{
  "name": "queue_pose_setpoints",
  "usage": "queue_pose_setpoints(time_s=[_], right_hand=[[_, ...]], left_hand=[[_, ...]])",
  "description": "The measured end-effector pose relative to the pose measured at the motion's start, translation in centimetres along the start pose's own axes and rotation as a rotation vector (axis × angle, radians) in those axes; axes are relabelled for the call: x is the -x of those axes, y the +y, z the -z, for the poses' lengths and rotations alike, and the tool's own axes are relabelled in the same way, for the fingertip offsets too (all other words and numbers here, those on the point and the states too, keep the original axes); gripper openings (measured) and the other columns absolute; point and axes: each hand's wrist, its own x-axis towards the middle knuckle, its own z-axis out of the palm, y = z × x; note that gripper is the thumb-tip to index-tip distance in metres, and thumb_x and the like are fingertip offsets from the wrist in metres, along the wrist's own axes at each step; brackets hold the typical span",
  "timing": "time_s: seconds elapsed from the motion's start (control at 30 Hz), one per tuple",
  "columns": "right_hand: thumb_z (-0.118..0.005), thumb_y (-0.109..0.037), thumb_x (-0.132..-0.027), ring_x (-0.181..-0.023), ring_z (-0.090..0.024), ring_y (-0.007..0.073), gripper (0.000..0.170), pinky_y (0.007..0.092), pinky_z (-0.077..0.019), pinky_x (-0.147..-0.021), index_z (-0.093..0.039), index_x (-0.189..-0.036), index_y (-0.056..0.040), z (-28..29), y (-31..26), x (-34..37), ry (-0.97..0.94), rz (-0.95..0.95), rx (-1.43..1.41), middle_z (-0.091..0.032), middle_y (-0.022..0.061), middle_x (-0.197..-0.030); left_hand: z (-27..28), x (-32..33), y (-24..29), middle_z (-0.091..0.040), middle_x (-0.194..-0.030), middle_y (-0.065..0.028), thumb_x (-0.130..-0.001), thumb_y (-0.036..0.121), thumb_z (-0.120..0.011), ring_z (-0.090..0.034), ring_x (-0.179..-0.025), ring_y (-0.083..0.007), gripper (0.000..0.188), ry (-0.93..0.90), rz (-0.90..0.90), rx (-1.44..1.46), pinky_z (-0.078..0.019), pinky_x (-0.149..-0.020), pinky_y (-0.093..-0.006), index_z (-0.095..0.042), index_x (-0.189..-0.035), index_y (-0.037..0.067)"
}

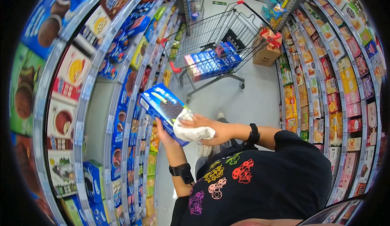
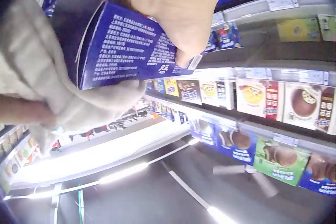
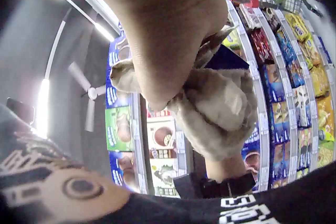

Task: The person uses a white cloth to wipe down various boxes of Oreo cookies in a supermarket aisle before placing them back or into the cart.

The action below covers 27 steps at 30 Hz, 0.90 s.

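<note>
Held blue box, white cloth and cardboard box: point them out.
Held blue box (image 1: 165, 105): head view, on its printed front.
White cloth (image 1: 193, 133): head view, on its bunched middle.
Cardboard box (image 1: 266, 56): head view, on its side wall.

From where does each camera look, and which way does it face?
Head: on the head, faces forward and down to the box; left hand, right hand and shirt show.
Left wrist: at that wrist, faces box, shelves and ceiling; both hands partly show.
Right wrist: at that wrist, faces cloth and shelves; right hand and shirt show.
Head and left wrist share the box.
</note>
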Motion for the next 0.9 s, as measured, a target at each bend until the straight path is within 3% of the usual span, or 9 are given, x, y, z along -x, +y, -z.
queue_pose_setpoints(time_s=[0.07, 0.1, 0.2, 0.23, 0.33, 0.37, 0.47, 0.67, 0.9], right_hand=[[-0.053, -0.018, -0.078, -0.127, -0.019, 0.0333, 0.072, 0.0424, -0.0118, -0.104, -0.014, -0.137, -0.0096, 2.8, 1.8, 0.7, 0.158, -0.140, -0.220, -0.015, 0.0150, -0.140], [-0.051, -0.014, -0.079, -0.128, -0.018, 0.0305, 0.071, 0.0375, -0.0134, -0.104, -0.012, -0.137, -0.0075, 3.9, 3.8, 1.3, 0.268, -0.066, -0.102, -0.017, 0.0159, -0.139], [-0.050, -0.012, -0.080, -0.129, -0.015, 0.0258, 0.069, 0.0347, -0.0136, -0.104, -0.010, -0.137, -0.0071, 8.9, 7.6, 2.9, 0.485, -0.204, -0.228, -0.014, 0.0146, -0.140], [-0.052, -0.014, -0.081, -0.122, -0.029, 0.0223, 0.062, 0.0326, -0.0226, -0.101, -0.021, -0.133, -0.0039, 10.0, 8.8, 3.4, 0.669, -0.183, -0.281, -0.031, 0.0135, -0.132], [-0.052, -0.019, -0.083, -0.106, -0.045, 0.0178, 0.048, 0.0314, -0.0349, -0.091, -0.036, -0.124, -0.0009, 14.3, 12.0, 5.8, 0.690, -0.615, -0.745, -0.048, 0.0101, -0.116], [-0.050, -0.025, -0.084, -0.091, -0.052, 0.0140, 0.038, 0.0294, -0.0423, -0.080, -0.046, -0.113, 0.0001, 14.2, 15.6, 6.7, 0.708, -0.530, -0.713, -0.056, 0.0062, -0.100], [-0.047, -0.029, -0.086, -0.090, -0.052, 0.0133, 0.037, 0.0275, -0.0432, -0.077, -0.050, -0.109, -0.0012, 16.2, 18.1, 9.1, 0.736, -0.576, -0.751, -0.056, 0.0056, -0.100], [-0.050, -0.030, -0.086, -0.087, -0.054, 0.0115, 0.035, 0.0268, -0.0432, -0.077, -0.053, -0.106, -0.0020, 18.1, 22.4, 13.2, 0.697, -0.683, -1.101, -0.058, 0.0030, -0.095], [-0.051, -0.028, -0.084, -0.094, -0.052, 0.0129, 0.038, 0.0284, -0.0426, -0.081, -0.050, -0.112, -0.0028, 24.4, 23.7, 13.2, 0.780, -0.796, -0.890, -0.056, 0.0059, -0.104]], left_hand=[[-2.5, -2.0, -2.4, -0.045, -0.123, -0.0140, -0.088, 0.040, -0.038, -0.045, -0.111, -0.0284, 0.052, -0.094, 0.083, -0.036, -0.0322, -0.097, -0.0398, -0.037, -0.125, 0.003], [-3.8, -3.0, -4.1, -0.044, -0.124, -0.0136, -0.088, 0.040, -0.038, -0.044, -0.112, -0.0280, 0.052, -0.104, 0.127, -0.085, -0.0319, -0.097, -0.0396, -0.036, -0.125, 0.003], [-6.2, -7.6, -9.6, -0.044, -0.124, -0.0126, -0.088, 0.036, -0.040, -0.044, -0.112, -0.0267, 0.050, -0.160, 0.180, -0.242, -0.0322, -0.097, -0.0383, -0.035, -0.126, 0.004], [-7.8, -8.6, -11.3, -0.044, -0.124, -0.0122, -0.089, 0.034, -0.042, -0.045, -0.112, -0.0261, 0.049, -0.163, 0.221, -0.268, -0.0325, -0.097, -0.0376, -0.035, -0.126, 0.003], [-11.0, -13.1, -16.2, -0.049, -0.117, -0.0101, -0.089, 0.024, -0.044, -0.049, -0.105, -0.0218, 0.043, -0.173, 0.175, -0.488, -0.0374, -0.091, -0.0339, -0.034, -0.126, 0.005], [-12.3, -14.3, -17.6, -0.049, -0.116, -0.0093, -0.088, 0.019, -0.044, -0.050, -0.102, -0.0199, 0.042, -0.166, 0.116, -0.551, -0.0391, -0.088, -0.0319, -0.033, -0.127, 0.007], [-15.8, -17.2, -21.3, -0.041, -0.122, -0.0079, -0.085, 0.012, -0.049, -0.044, -0.106, -0.0177, 0.056, -0.141, 0.036, -0.521, -0.0366, -0.088, -0.0292, -0.022, -0.134, 0.007], [-18.9, -21.4, -25.4, -0.045, -0.118, -0.0082, -0.084, 0.006, -0.050, -0.049, -0.099, -0.0160, 0.057, -0.190, -0.066, -0.738, -0.0400, -0.084, -0.0290, -0.023, -0.133, 0.008], [-19.4, -25.3, -30.1, -0.044, -0.118, -0.0096, -0.085, 0.011, -0.049, -0.047, -0.101, -0.0180, 0.056, -0.064, 0.132, -0.747, -0.0385, -0.086, -0.0296, -0.022, -0.134, 0.007]])
